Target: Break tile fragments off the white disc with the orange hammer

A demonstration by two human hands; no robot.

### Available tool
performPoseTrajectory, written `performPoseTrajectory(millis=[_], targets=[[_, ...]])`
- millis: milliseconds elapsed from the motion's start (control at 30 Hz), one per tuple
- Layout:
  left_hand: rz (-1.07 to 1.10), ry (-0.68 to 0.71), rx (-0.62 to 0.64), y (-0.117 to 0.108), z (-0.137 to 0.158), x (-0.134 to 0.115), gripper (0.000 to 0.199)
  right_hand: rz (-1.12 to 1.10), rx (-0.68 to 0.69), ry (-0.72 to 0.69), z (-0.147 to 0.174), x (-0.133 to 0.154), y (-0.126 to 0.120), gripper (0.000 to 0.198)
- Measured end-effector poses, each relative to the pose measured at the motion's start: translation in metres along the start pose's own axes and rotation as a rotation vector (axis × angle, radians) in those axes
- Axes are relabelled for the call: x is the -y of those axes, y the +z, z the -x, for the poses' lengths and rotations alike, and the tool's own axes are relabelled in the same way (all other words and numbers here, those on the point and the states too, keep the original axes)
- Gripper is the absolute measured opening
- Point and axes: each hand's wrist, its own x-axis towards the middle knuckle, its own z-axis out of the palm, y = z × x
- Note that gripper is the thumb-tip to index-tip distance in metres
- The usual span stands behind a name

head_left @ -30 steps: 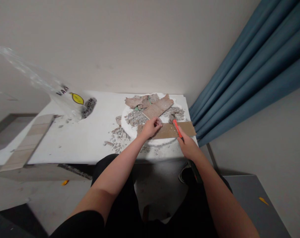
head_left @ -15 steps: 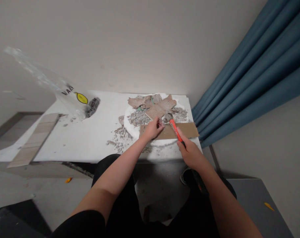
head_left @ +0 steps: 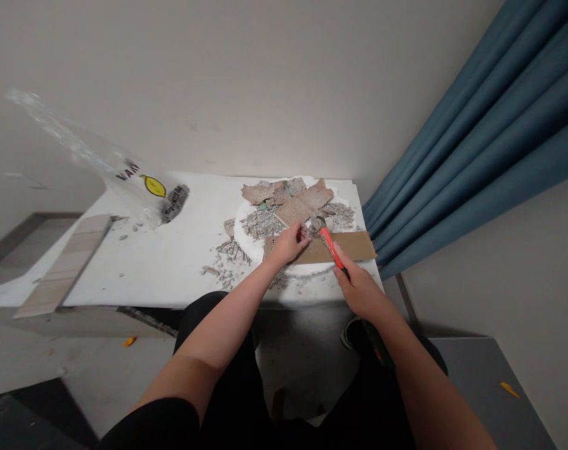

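Note:
My right hand point(head_left: 357, 282) is wrapped around the handle of a hammer point(head_left: 330, 244) with a red shaft and a grey metal head. The hammer head hovers or rests by the fingertips of my left hand point(head_left: 292, 242); I cannot tell whether it touches anything. My left fingers are pinched together over a brown board point(head_left: 340, 247), and what they hold is too small to name. Behind them lie grey rubble point(head_left: 260, 222) and broken brownish sheet pieces point(head_left: 295, 206) on a round white tray point(head_left: 242, 234).
Loose crumbs point(head_left: 230, 262) are scattered left of the tray on the white table point(head_left: 157, 262). A clear plastic bag point(head_left: 143, 187) with dark contents stands at the left, near a wood-look plank point(head_left: 70, 262). Blue curtains point(head_left: 475, 125) hang at the right.
Almost nothing differs. The hammer head appears very slightly shifted near my left fingertips, while both hands keep nearly the same places.

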Motion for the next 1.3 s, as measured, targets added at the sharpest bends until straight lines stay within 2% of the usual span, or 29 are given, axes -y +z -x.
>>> performPoseTrajectory(millis=[600,1300], targets=[[-0.011,0.005,-0.009,0.0019,-0.0007,0.0017,0.018,-0.003,-0.004,-0.018,0.0,-0.002,0.0008,0.064],[-0.133,-0.002,0.001,-0.0004,-0.0011,-0.0021,0.014,0.019,0.008,0.012,0.0003,0.0031,-0.001,0.065]])
